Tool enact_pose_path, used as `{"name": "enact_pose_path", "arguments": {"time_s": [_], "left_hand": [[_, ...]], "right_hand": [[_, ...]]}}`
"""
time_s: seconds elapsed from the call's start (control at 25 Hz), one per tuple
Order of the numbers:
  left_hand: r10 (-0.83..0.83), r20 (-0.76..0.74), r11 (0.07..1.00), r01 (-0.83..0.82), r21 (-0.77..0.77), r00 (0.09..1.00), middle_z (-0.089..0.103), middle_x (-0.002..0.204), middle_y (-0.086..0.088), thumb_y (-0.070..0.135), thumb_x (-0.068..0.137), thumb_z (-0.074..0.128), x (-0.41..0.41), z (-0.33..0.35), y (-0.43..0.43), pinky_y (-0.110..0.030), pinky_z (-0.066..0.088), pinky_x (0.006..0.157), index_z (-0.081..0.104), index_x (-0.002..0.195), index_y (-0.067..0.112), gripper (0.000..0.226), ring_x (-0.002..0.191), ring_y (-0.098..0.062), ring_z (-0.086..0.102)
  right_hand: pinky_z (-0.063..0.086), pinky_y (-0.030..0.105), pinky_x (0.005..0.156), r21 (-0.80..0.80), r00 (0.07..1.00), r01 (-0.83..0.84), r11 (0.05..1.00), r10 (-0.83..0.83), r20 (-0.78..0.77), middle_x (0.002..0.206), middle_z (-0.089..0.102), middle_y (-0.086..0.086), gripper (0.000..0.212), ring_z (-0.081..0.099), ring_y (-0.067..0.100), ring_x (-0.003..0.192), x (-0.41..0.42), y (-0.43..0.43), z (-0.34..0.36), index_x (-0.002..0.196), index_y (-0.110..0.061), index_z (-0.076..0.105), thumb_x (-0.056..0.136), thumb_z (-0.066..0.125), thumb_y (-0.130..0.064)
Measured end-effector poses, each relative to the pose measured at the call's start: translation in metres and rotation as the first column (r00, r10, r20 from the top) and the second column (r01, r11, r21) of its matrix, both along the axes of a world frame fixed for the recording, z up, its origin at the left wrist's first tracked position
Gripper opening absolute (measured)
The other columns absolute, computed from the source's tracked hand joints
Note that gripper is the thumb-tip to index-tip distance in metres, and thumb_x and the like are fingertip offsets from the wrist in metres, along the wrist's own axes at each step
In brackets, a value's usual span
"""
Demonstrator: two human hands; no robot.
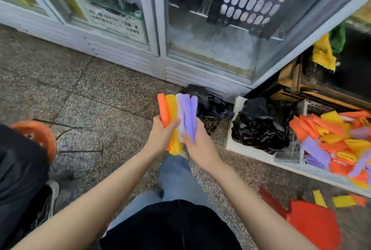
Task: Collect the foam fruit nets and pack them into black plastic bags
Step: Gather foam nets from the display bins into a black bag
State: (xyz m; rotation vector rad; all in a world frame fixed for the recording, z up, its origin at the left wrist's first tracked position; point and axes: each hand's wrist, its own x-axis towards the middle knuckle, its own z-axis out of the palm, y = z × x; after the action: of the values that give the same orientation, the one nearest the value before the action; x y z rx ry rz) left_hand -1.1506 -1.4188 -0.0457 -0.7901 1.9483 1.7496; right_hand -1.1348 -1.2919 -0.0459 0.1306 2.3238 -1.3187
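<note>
Orange stool (38, 137) far L. L hand (162, 135) & R hand (198, 145) both grip one upright bundle of foam nets (181, 111) mid-frame: L fingers (159, 119) curled round the orange/yellow side, thumb across front; R fingers (199, 127) wrapped round the purple/white side. Just behind, a black bag (210, 107) lies on the floor; further R a white tray (285, 162) holds a 2nd bag (259, 127) & loose nets (339, 145).

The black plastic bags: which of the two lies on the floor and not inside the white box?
The smaller black bag beside the fridge base, just behind the held nets. The other bag sits in the white box.
</note>
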Motion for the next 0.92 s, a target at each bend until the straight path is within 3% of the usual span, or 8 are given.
{"name": "enact_pose_path", "arguments": {"time_s": [0.08, 0.12, 0.2, 0.28, 0.44, 0.6, 0.8, 0.92], "left_hand": [[-0.031, -0.034, 0.991, 0.035, 0.126, 0.999, 0.057, 0.113, -0.022, 0.027, 0.098, 0.041, -0.017, 0.01, 0.015, -0.015, 0.047, 0.067, 0.039, 0.131, -0.002, 0.044, 0.078, -0.008, 0.061], [-0.063, -0.07, 0.985, 0.074, 0.157, 0.996, 0.054, 0.094, -0.032, 0.03, 0.098, 0.031, -0.023, 0.014, 0.021, -0.011, 0.042, 0.056, 0.039, 0.131, -0.008, 0.051, 0.07, -0.016, 0.062], [-0.17, -0.157, 0.958, 0.201, 0.207, 0.973, 0.041, 0.085, -0.043, 0.029, 0.095, 0.022, -0.031, 0.015, 0.034, -0.014, 0.037, 0.049, 0.041, 0.131, -0.011, 0.057, 0.07, -0.022, 0.06], [-0.265, -0.209, 0.929, 0.307, 0.206, 0.941, 0.049, 0.077, -0.024, 0.029, 0.099, 0.029, -0.045, 0.005, 0.041, -0.008, 0.04, 0.059, 0.046, 0.127, -0.001, 0.044, 0.066, -0.003, 0.058], [-0.303, -0.098, 0.934, 0.316, 0.169, 0.948, 0.059, 0.091, -0.002, 0.016, 0.093, 0.056, -0.086, -0.029, 0.042, -0.022, 0.048, 0.07, 0.054, 0.101, 0.016, 0.008, 0.082, -0.016, 0.054], [-0.395, 0.044, 0.918, 0.392, 0.062, 0.918, 0.058, 0.094, 0.0, 0.005, 0.081, 0.07, -0.129, -0.061, 0.053, -0.02, 0.051, 0.069, 0.045, 0.11, 0.011, 0.039, 0.08, -0.011, 0.058], [-0.616, 0.117, 0.787, 0.607, 0.108, 0.779, 0.059, 0.094, -0.004, 0.003, 0.087, 0.063, -0.152, -0.11, 0.092, -0.037, 0.051, 0.081, 0.047, 0.095, 0.015, 0.021, 0.08, -0.009, 0.06], [-0.726, 0.145, 0.687, 0.703, 0.184, 0.672, 0.055, 0.086, 0.002, 0.002, 0.092, 0.054, -0.157, -0.146, 0.119, -0.032, 0.046, 0.081, 0.046, 0.085, 0.02, 0.021, 0.081, -0.012, 0.056]], "right_hand": [[0.04, 0.018, 0.091, -0.102, 0.999, 0.046, 0.994, -0.044, 0.027, 0.13, 0.045, -0.015, 0.061, 0.048, 0.002, 0.116, -0.017, 0.01, -0.002, 0.138, -0.028, 0.031, 0.086, 0.062, -0.035], [0.041, 0.024, 0.096, -0.116, 0.996, 0.092, 0.989, -0.089, 0.031, 0.129, 0.047, -0.015, 0.068, 0.048, 0.001, 0.117, -0.024, 0.016, -0.004, 0.136, -0.028, 0.034, 0.079, 0.066, -0.044], [0.042, 0.031, 0.101, -0.098, 0.979, 0.203, 0.974, -0.201, 0.038, 0.126, 0.049, -0.008, 0.081, 0.049, 0.003, 0.118, -0.039, 0.029, -0.016, 0.131, -0.025, 0.038, 0.064, 0.07, -0.056], [0.043, 0.033, 0.101, -0.057, 0.954, 0.298, 0.953, -0.295, 0.05, 0.123, 0.051, -0.005, 0.089, 0.051, 0.005, 0.117, -0.05, 0.038, -0.026, 0.128, -0.024, 0.041, 0.056, 0.075, -0.063], [0.048, 0.037, 0.096, 0.003, 0.919, 0.381, 0.924, -0.379, 0.106, 0.121, 0.052, -0.007, 0.092, 0.051, 0.008, 0.117, -0.072, 0.051, -0.044, 0.128, -0.028, 0.044, 0.049, 0.076, -0.065], [0.048, 0.035, 0.092, 0.053, 0.876, 0.429, 0.902, -0.429, 0.219, 0.124, 0.049, -0.005, 0.1, 0.051, 0.01, 0.113, -0.084, 0.055, -0.074, 0.132, -0.027, 0.038, 0.042, 0.071, -0.057], [0.056, 0.039, 0.067, 0.155, 0.692, 0.644, 0.749, -0.656, 0.301, 0.096, 0.063, -0.007, 0.077, 0.065, 0.01, 0.082, -0.091, 0.058, -0.14, 0.111, -0.026, 0.048, 0.044, 0.074, -0.054], [0.051, 0.034, 0.072, 0.263, 0.546, 0.735, 0.625, -0.775, 0.318, 0.102, 0.061, -0.008, 0.09, 0.062, 0.013, 0.088, -0.079, 0.074, -0.174, 0.119, -0.025, 0.043, 0.043, 0.068, -0.064]]}}
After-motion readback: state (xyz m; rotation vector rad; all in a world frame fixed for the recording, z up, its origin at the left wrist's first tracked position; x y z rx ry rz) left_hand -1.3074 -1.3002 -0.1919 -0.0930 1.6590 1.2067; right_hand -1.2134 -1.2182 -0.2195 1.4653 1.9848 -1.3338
